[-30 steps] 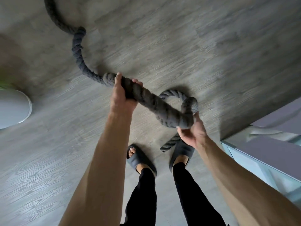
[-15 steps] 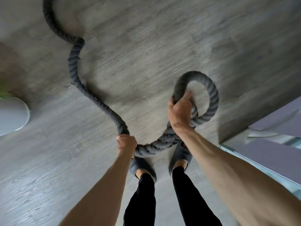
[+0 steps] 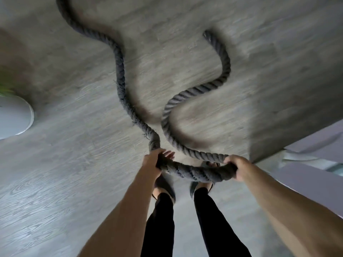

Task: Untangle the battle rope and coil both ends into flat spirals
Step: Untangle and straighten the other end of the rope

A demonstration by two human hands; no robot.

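A thick dark grey battle rope [image 3: 120,75] snakes over the grey wood-grain floor. My left hand [image 3: 155,161] grips it where the long strand from the top left comes down. My right hand [image 3: 236,167] grips it about a forearm's length further along, and the stretch between my hands sags in a short curve above my feet. From my right hand the rope bends back out in an S-shape across the floor. Its free end [image 3: 208,35] lies at the upper right.
A white round pot [image 3: 13,115] with a green plant stands at the left edge. A grey and glass piece of furniture [image 3: 306,164] fills the right side. My feet in dark slippers [image 3: 164,186] stand just under the held rope.
The loop my right hand held has opened out, and the free end now lies in an S-shape on the floor. My right hand has dropped lower and to the right; both hands hold the rope level.
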